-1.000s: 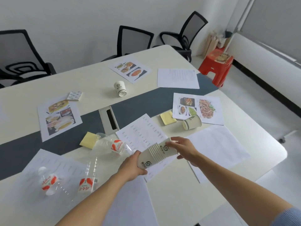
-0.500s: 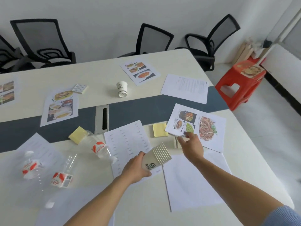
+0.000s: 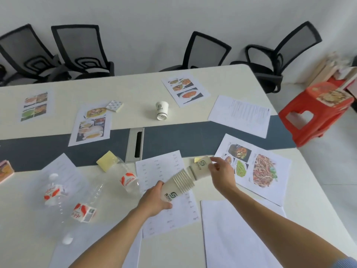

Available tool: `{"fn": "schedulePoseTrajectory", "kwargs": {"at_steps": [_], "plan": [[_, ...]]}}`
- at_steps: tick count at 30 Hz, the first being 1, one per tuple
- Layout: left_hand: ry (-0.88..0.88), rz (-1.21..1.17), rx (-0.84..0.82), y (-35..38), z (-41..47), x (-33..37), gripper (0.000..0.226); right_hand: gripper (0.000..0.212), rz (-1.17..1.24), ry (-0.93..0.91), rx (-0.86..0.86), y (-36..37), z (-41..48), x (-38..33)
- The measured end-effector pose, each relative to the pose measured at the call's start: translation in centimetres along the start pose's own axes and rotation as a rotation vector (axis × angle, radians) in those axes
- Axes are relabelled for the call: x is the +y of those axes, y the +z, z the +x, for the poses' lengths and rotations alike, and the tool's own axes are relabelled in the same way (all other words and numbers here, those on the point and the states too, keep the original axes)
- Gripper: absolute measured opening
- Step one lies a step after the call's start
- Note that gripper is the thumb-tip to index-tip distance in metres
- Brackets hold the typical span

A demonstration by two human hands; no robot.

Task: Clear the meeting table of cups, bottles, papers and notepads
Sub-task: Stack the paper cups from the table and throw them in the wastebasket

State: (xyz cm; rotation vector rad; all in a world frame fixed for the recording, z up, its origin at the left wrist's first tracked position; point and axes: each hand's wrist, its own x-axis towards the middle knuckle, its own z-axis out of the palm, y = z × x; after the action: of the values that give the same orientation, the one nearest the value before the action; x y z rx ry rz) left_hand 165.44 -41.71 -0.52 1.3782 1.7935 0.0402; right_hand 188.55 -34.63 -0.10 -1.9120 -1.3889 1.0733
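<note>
Over the meeting table (image 3: 135,97), my left hand (image 3: 154,200) grips the cup stack (image 3: 179,184) as my right hand (image 3: 222,175) pinches 1 loose cup (image 3: 201,167) at its mouth, needing a straight push.

**Left hand** (image 3: 154,198): you wore nothing on it. Your left forearm (image 3: 108,238) was bare from the wrist to where it left the picture, over the near edge of the table (image 3: 135,89).

**Right hand** (image 3: 222,175): bare too, fingers and thumb uncovered. Your right forearm (image 3: 280,225) was bare along all of its length, above the table's near right part.

**Sleeve** (image 3: 350,263): one, on your right arm. It was blue-grey with fine ribbing like a knit. Only a small patch of it showed, just past the table's near right corner. Its cut could not be told.
</note>
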Motion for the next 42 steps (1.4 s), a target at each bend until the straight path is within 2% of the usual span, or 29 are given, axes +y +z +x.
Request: {"fn": "schedulePoseTrajectory", "kwargs": {"at_steps": [4,13,17,19,23,28,31,36,40,42], "plan": [[0.015,-0.022,0.012,-1.7,2.0,0.7,0.06,0.028,-0.051,-0.131,-0.126,1.3,0.8,-3.0],[0.018,-0.089,0.089,-6.1,7.6,-0.6,0.059,0.031,-0.055,-0.171,-0.309,6.7,6.5,-7.0],[-0.007,-0.105,0.126,-8.0,10.1,-1.7,0.059,0.035,-0.142,-0.216,-0.39,9.2,9.6,-9.0],[-0.023,-0.114,0.145,-9.1,11.3,-2.5,0.059,0.03,-0.214,-0.221,-0.434,10.3,11.5,-10.1],[-0.019,-0.135,0.183,-10.9,13.8,-4.4,0.06,0.03,-0.445,-0.246,-0.313,13.0,17.7,-13.6],[-0.001,-0.188,0.22,-11.8,16.5,-6.2,0.059,0.068,-0.684,-0.321,-0.205,16.2,26.7,-18.6],[0.005,-0.217,0.234,-12.0,17.6,-7.0,0.06,0.071,-0.726,-0.283,-0.182,18.9,30.7,-20.0],[-0.001,-0.216,0.251,-12.0,18.7,-8.4,0.06,0.066,-0.68,-0.173,-0.27,21.6,32.7,-18.6],[-0.007,-0.234,0.23,-11.8,18.5,-8.1,0.06,0.033,-0.468,-0.138,-0.229,20.5,30.5,-16.0],[0.002,-0.254,0.214,-11.4,17.7,-7.3,0.06,0.028,-0.287,-0.113,-0.201,18.3,27.7,-15.0]]}}
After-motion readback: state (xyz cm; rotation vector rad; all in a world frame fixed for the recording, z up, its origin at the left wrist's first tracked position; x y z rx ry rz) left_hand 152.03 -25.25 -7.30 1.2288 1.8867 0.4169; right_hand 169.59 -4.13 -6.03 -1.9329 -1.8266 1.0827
